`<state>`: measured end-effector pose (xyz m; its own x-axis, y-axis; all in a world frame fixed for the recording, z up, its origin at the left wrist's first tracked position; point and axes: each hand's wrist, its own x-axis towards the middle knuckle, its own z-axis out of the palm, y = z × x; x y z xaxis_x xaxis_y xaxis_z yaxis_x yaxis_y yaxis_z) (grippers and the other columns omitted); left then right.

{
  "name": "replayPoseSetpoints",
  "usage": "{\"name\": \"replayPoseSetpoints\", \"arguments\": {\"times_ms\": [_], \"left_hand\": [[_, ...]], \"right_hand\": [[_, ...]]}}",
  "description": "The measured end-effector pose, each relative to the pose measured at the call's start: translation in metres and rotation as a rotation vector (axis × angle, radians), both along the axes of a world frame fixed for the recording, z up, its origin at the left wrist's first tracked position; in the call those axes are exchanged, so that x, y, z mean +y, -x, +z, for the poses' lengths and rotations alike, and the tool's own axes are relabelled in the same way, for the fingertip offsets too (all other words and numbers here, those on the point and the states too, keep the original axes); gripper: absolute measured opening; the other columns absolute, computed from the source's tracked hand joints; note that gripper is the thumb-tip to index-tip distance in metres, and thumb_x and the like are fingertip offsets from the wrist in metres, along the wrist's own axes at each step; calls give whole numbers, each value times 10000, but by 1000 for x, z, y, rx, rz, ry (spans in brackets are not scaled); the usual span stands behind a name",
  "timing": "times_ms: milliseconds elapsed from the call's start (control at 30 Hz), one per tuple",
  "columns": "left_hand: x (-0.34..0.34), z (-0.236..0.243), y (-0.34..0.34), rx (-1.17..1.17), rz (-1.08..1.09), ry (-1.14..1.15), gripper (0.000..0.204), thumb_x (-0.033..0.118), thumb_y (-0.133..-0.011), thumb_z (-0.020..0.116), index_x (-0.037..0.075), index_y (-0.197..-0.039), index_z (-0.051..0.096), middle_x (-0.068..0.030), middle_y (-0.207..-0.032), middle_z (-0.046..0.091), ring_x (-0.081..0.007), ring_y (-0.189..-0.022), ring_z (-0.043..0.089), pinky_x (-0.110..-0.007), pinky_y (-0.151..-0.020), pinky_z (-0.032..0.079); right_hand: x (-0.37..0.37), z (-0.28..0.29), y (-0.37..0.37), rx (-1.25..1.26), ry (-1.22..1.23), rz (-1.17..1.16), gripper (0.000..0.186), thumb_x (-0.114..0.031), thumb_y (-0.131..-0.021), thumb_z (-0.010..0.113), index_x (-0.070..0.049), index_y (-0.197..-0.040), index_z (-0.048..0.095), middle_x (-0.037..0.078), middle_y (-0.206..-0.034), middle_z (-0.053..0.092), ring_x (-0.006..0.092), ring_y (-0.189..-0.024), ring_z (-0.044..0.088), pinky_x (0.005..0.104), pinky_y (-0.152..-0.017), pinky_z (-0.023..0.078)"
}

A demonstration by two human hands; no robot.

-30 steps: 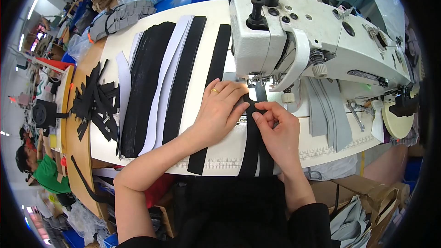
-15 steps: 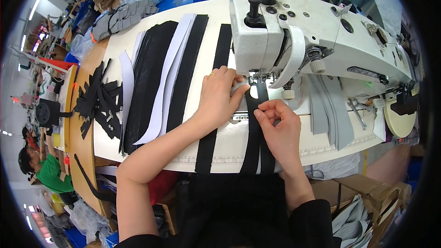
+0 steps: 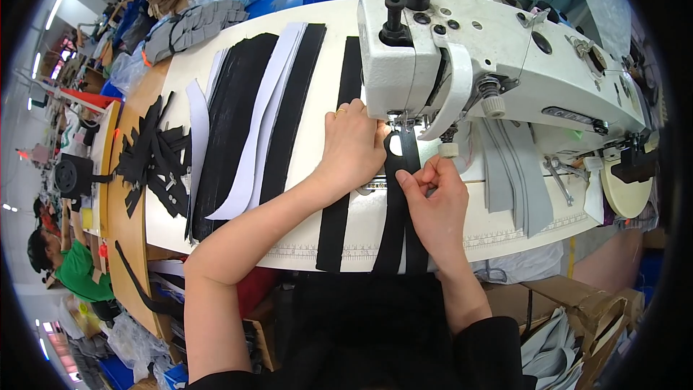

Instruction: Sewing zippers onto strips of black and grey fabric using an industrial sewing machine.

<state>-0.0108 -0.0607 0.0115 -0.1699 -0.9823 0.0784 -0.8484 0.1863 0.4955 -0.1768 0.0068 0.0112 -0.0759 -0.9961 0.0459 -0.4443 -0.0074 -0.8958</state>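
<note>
Fingers of the right hand (image 3: 442, 209) curl near the thumb at the black strips (image 3: 392, 227), mid-frame under the sewing machine (image 3: 393, 76); any pinch, like the left hand's (image 3: 351, 148) hidden fingertips, is unclear. Feeding seems underway; next calls for aligned edges.

Left: wooden table (image 3: 132, 235), brown; beyond it, second table (image 3: 107, 148), yellowish edge. Far left: tube light (image 3: 55, 9), white, lit.

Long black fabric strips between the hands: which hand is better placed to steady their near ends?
Probably the right. The right hand is at the long black fabric strips, nearer those ends; the left hand is farther from them, close to the white, black-knobbed sewing machine.
</note>
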Motion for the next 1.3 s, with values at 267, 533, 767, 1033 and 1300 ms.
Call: {"name": "replayPoseSetpoints", "arguments": {"times_ms": [267,533,767,1033,1300], "left_hand": [[-2,-7,2,-58,-11,95,191,30,-830,651,13,-1019,676,-171,-1008,590,-339,-995,561,-450,-860,380],[-4,-8,-1,95,13,89,172,52,-869,686,13,-1036,671,-152,-958,609,-340,-930,578,-460,-830,403],[45,0,-2,437,11,97,277,127,-867,777,-4,-1081,661,-153,-1019,664,-355,-945,636,-462,-866,493],[50,-16,-12,356,-174,325,315,118,-832,834,-9,-1080,686,-143,-1222,691,-329,-1152,645,-417,-983,504],[51,-11,-14,380,-201,287,343,139,-809,856,-7,-1060,674,-130,-1232,669,-325,-1167,624,-426,-1020,473]], "right_hand": [[-2,-2,-3,-7,53,-54,334,-169,-861,822,-70,-824,505,10,-577,538,194,-507,571,354,-541,441],[-2,0,-1,43,42,-26,334,-189,-870,820,-71,-826,511,9,-590,563,183,-521,597,343,-542,457],[-2,2,3,-45,19,31,195,-117,-904,791,-8,-1021,680,51,-712,655,101,-634,611,264,-604,474],[-54,-9,19,419,504,51,291,-166,-869,782,50,-935,599,216,-928,605,421,-838,620,491,-679,512],[-68,-30,19,461,428,84,120,-113,-791,739,2,-803,705,210,-905,614,386,-922,594,508,-773,498]]}}
